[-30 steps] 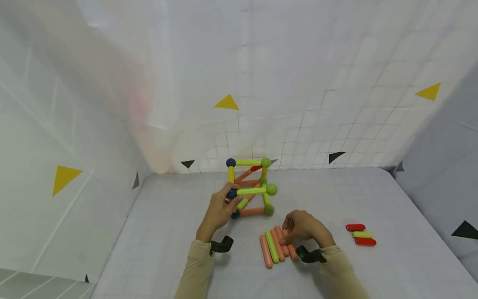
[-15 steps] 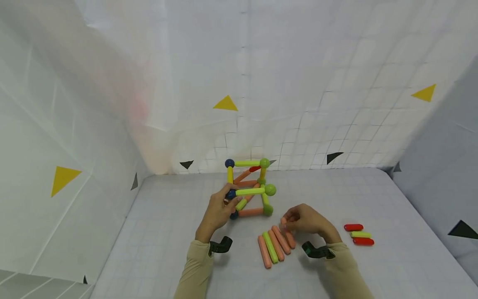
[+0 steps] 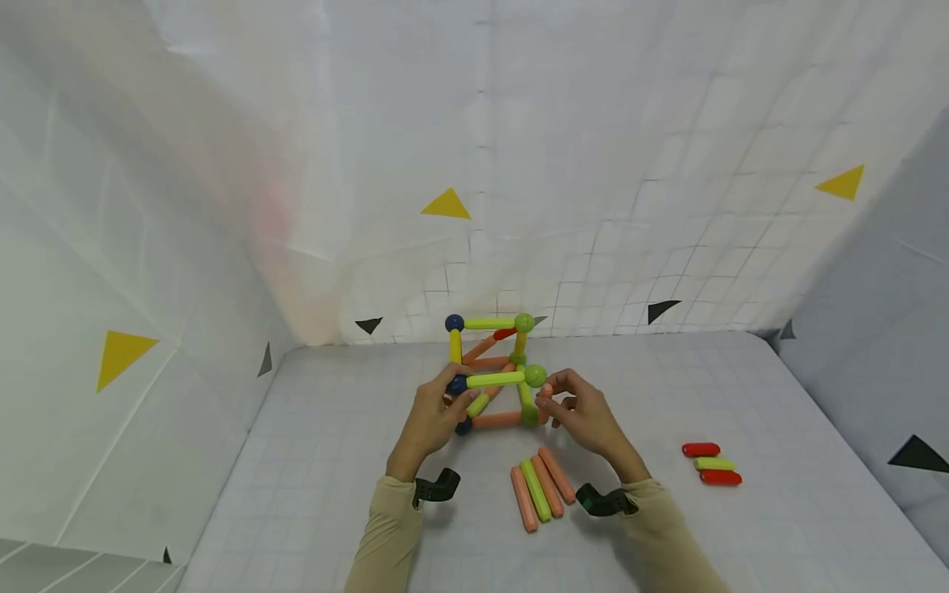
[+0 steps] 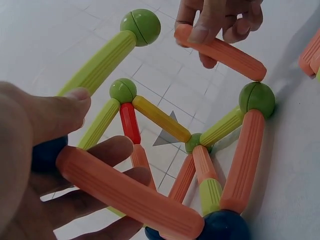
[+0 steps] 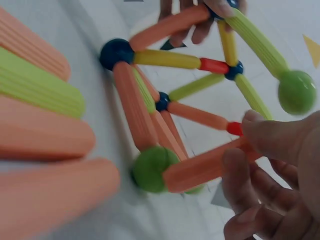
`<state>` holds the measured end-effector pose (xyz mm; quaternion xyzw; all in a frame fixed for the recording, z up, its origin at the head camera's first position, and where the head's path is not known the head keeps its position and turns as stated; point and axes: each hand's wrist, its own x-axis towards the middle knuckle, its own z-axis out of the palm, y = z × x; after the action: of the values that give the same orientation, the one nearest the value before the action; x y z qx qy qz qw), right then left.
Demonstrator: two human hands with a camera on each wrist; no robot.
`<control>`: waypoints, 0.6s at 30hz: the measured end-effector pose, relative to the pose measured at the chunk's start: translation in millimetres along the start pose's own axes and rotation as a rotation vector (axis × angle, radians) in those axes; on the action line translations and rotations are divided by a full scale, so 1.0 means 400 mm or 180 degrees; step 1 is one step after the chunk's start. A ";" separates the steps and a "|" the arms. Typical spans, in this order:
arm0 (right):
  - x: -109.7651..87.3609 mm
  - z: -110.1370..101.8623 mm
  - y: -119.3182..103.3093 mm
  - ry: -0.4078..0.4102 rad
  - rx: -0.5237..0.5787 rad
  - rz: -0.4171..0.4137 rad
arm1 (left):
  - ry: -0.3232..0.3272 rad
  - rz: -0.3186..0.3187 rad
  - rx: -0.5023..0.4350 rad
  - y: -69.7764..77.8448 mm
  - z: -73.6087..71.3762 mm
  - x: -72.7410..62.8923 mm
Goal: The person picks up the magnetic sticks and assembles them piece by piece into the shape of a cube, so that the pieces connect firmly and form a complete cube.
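Observation:
A frame of magnetic sticks and balls stands on the table, with blue balls at its left corners and green ones at its right. My left hand [image 3: 433,412] grips its near upper blue ball [image 3: 457,385], thumb against a yellow-green stick [image 4: 102,62]. At the near right corner my right hand [image 3: 586,416] pinches an orange stick [image 5: 200,167] by its upper part. The stick's low end is right at the lower green ball [image 4: 257,99]. Its upper end sits under the upper green ball [image 3: 535,375], which is joined to the yellow-green stick only.
Several loose sticks, orange ones and a yellow-green one [image 3: 535,490], lie side by side in front of the frame. Further right lie two short red sticks [image 3: 720,477] and a short yellow-green stick [image 3: 715,464]. A white sheet wall [image 3: 371,272] rises behind the table.
My right hand has picked an orange stick from the loose row and carried it up and left to the frame's near right corner. My left hand keeps its grip in place.

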<state>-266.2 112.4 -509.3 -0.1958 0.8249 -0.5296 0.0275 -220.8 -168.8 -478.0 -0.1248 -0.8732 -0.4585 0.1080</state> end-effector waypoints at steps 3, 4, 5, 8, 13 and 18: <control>0.006 0.021 -0.003 0.0043 0.0016 -0.0073 | -0.0004 -0.0016 -0.0026 -0.001 0.000 0.000; 0.006 0.026 -0.003 0.0052 0.0005 -0.0101 | -0.0012 -0.0021 -0.0036 -0.001 0.000 0.000; 0.007 0.031 -0.003 0.0062 0.0001 -0.0139 | -0.0018 -0.0027 -0.0041 -0.002 0.001 -0.001; 0.008 0.041 -0.008 0.0147 -0.0013 -0.0297 | -0.0020 -0.0029 -0.0020 -0.003 0.002 0.000; 0.013 0.050 -0.019 0.0346 -0.0026 -0.0491 | 0.0010 0.0004 0.0012 -0.001 0.001 0.001; 0.016 0.058 -0.015 0.0392 0.0034 -0.0546 | -0.0008 -0.0027 -0.0023 0.003 0.000 0.001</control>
<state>-264.6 87.9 -513.0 -0.2327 0.8024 -0.5453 -0.0677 -220.8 -168.3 -477.1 -0.1221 -0.8722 -0.4620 0.1045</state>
